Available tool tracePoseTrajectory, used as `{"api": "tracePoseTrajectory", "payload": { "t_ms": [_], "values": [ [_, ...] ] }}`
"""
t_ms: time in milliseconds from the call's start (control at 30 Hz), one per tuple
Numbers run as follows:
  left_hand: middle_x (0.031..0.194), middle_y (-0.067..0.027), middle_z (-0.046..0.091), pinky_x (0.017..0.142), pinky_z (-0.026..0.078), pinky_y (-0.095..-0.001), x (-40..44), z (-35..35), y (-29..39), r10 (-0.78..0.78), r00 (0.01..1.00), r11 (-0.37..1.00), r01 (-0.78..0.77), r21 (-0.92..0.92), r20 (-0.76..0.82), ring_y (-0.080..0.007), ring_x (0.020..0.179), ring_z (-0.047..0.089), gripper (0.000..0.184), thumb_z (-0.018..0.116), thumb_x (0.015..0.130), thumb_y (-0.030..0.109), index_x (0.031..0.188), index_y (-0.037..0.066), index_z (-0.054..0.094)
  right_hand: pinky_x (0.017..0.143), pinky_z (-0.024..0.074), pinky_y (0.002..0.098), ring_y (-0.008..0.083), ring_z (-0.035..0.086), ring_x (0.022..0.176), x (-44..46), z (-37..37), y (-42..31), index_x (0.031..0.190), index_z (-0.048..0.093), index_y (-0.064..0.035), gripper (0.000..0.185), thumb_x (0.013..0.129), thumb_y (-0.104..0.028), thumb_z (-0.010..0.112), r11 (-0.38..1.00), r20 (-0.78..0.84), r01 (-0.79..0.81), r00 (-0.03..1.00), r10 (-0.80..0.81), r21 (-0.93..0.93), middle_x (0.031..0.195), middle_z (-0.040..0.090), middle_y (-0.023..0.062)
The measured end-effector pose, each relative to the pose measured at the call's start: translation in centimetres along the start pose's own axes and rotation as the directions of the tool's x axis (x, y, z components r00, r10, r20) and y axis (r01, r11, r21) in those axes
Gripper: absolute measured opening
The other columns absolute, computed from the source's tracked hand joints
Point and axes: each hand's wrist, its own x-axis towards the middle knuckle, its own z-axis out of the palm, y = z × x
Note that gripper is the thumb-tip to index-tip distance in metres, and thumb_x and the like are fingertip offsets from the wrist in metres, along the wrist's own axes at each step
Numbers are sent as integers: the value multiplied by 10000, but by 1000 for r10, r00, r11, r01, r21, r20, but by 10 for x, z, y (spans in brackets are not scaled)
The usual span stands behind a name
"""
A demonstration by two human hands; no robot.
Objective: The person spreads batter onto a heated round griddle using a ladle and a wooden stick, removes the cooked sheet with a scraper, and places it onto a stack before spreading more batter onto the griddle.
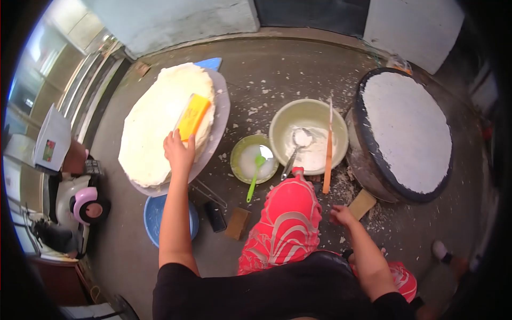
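Observation:
My left hand point(180, 153) grips the near end of a yellow scraper point(194, 116) with a pale edge. The scraper lies over a thick round stack of thin, cream-coloured pancakes point(154, 120), on a pale round board point(220, 101). My right hand point(342, 215) is beside my knee, fingers curled, close to a tan rectangular block point(362, 205); whether it holds anything is hidden. Ahead of that hand, a round griddle point(373, 173) with a black rim carries a white layer of batter point(408, 128). An orange-handled long spatula point(328, 154) rests across a large bowl's rim.
The large pale bowl point(277, 114) contains white batter and a metal ladle point(290, 161). A smaller bowl point(235, 164) holds cloudy liquid and a green brush or spoon point(255, 178). A blue basin point(152, 213), phone-like black object point(215, 216) and brown block point(238, 223) are on the floor.

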Motion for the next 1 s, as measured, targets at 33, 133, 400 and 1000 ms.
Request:
{"api": "tracePoseTrajectory", "payload": {
  "t_ms": [33, 133, 400, 1000],
  "values": [
    [1210, -219, 438, 922, 323, -473, 10, 4, -2, -94, 985, 993, 82, 87, 142, -372, 1161, 361, 552, 550, 788, 401, 1160, 1, 475, 502, 481, 268, 151, 583, 596, -6, -1, 6, 1267, 411, -30, 471, 828, -136, 544, 1000, 9, 6, 1000, -5, -8, 856, 614, 88],
    [1153, -222, 494, 869, 360, -489, 30, 6, -2, -255, 890, 962, 197, 187, 377, -365, 1104, 435, 627, 531, 755, 519, 1102, -3, 520, 519, 481, 265, 149, 587, 619, -23, -5, 17, 1252, 435, -40, 418, 855, -137, 519, 988, -63, -76, 994, 85, 131, 909, 608, 72],
    [794, -174, 627, 673, 480, -404, 77, 14, -17, -9, 905, 920, -160, 359, 426, -321, 761, 608, 164, 570, 692, 143, 792, 26, 626, 593, 486, 250, 135, 593, 703, -69, -20, -12, 1227, 464, -51, 363, 881, -162, 480, 981, -107, 79, 992, -61, 179, 926, 611, 65],
    [899, -152, 554, 778, 428, -410, -73, -118, 287, 930, 362, 287, -831, -477, -71, -307, 854, 533, 429, 631, 631, 68, 1044, 7, 530, 847, 415, 390, 273, 530, 988, -223, -52, -205, 1082, 524, -120, 411, 712, -266, 626, -50, 28, 338, -69, -997, -940, 1029, 554, 114]
  ]
}}
